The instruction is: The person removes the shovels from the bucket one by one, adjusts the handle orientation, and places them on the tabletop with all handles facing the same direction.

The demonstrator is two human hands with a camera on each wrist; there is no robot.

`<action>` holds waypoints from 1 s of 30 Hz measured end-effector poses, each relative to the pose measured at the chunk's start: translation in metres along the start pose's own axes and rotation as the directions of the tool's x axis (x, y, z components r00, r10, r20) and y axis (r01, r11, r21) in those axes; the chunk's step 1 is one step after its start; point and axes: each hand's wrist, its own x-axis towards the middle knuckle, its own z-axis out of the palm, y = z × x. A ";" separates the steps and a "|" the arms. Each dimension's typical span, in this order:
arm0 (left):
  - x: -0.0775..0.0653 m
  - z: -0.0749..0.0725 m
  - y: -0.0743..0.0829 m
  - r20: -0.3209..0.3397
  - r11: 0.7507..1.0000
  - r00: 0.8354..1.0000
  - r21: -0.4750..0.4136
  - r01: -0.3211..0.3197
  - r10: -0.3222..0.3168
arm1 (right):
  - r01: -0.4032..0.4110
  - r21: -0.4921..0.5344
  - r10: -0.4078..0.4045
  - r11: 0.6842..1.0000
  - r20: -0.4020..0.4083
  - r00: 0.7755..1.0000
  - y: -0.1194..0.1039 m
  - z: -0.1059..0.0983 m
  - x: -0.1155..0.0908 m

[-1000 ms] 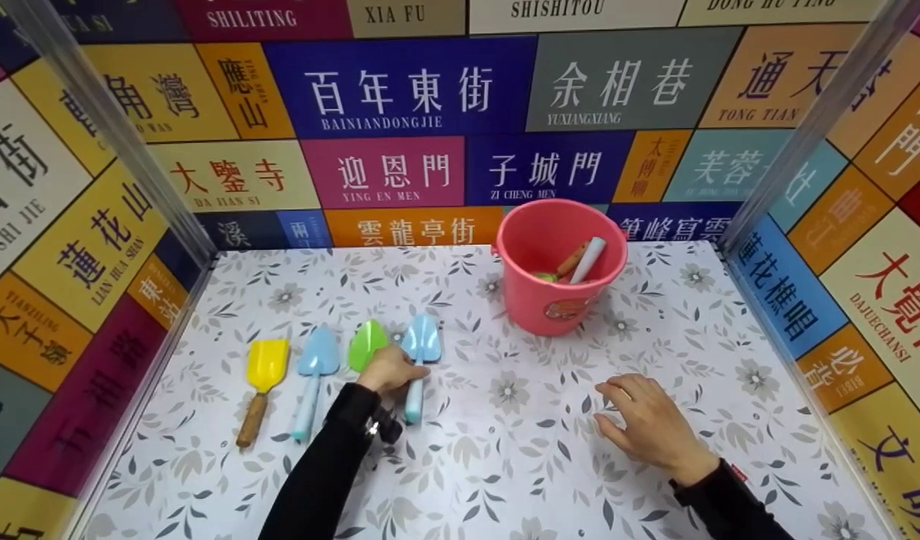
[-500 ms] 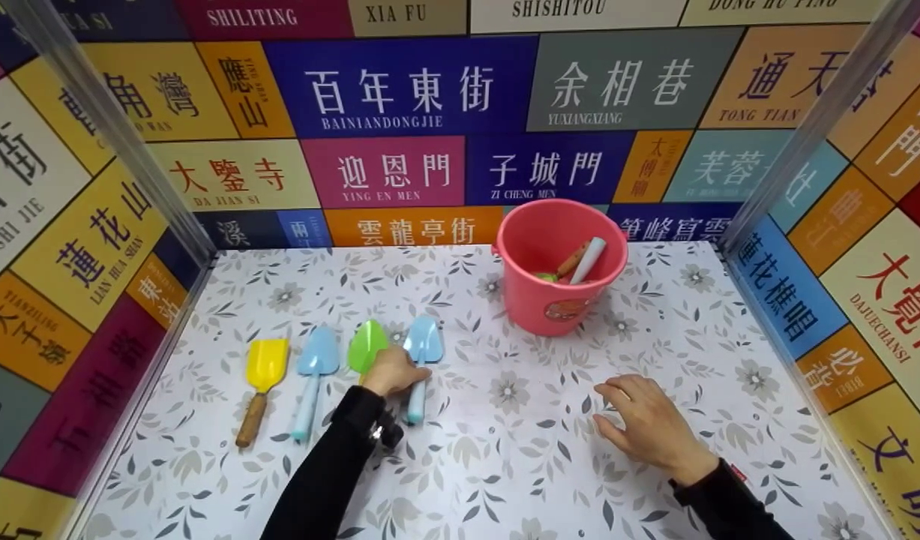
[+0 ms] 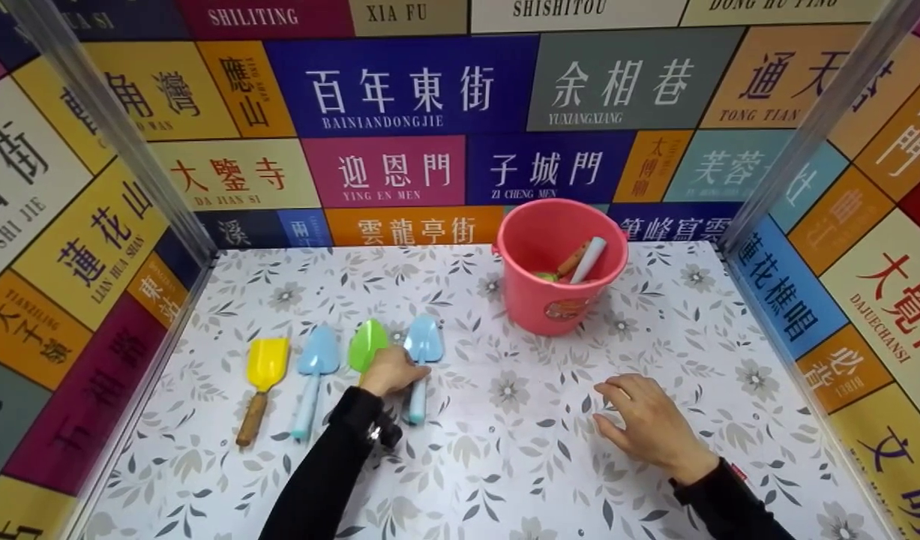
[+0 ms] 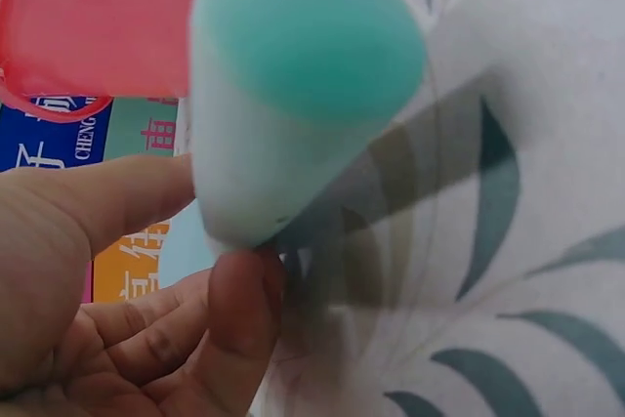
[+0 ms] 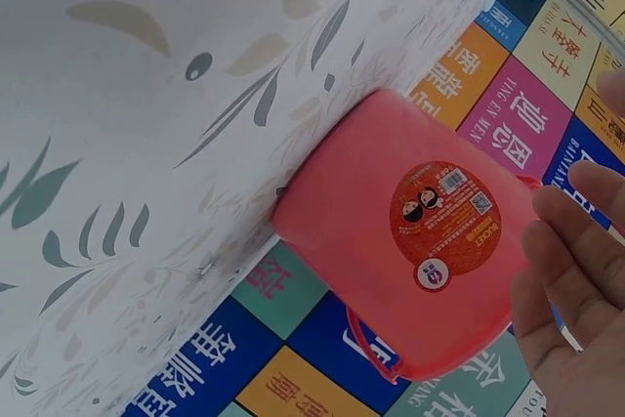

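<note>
My left hand (image 3: 388,371) pinches the handle of a light blue toy trowel (image 3: 425,339), which lies blade-away on the table. In the left wrist view the trowel's handle (image 4: 293,75) ends in teal, with thumb and fingertips round it. Just left is a green trowel (image 3: 367,342), its handle mostly hidden by that hand and arm. A second light blue trowel (image 3: 318,351) and a yellow flat shovel (image 3: 268,364) with a wooden-looking handle lie farther left. My right hand (image 3: 647,420) hovers relaxed at the right, fingers slightly bent, holding nothing.
A pink bucket (image 3: 542,304) stands at the back, right of centre. An orange-brown handle (image 3: 573,259) and a whitish handle (image 3: 589,259) stick up inside it. The flower-patterned table (image 3: 504,450) is walled by printed panels at the back and both sides.
The light blue trowel in my left hand has shifted very slightly to the right. My right hand and the bucket have stayed in place.
</note>
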 end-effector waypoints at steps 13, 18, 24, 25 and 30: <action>-0.002 0.008 -0.023 -0.210 0.945 0.922 0.021 -0.327 0.324 | 0.000 -0.022 0.000 1.000 -0.012 1.000 0.002 -0.001 -0.001; -0.018 0.013 -0.037 -0.294 0.875 0.831 0.038 -0.483 0.472 | 0.004 -0.025 -0.004 1.000 -0.023 1.000 0.004 0.000 -0.003; -0.085 0.005 -0.031 -0.375 0.739 0.650 0.173 -0.651 0.661 | -0.016 -0.017 0.015 1.000 -0.017 1.000 0.004 -0.001 -0.003; -0.099 0.002 -0.027 -0.378 0.737 0.642 0.207 -0.644 0.667 | -0.017 -0.017 0.017 1.000 -0.016 1.000 0.004 -0.001 -0.003; -0.152 -0.009 -0.009 -0.396 0.718 0.599 0.382 -0.582 0.696 | -0.019 -0.020 0.019 1.000 -0.015 1.000 0.003 -0.003 -0.004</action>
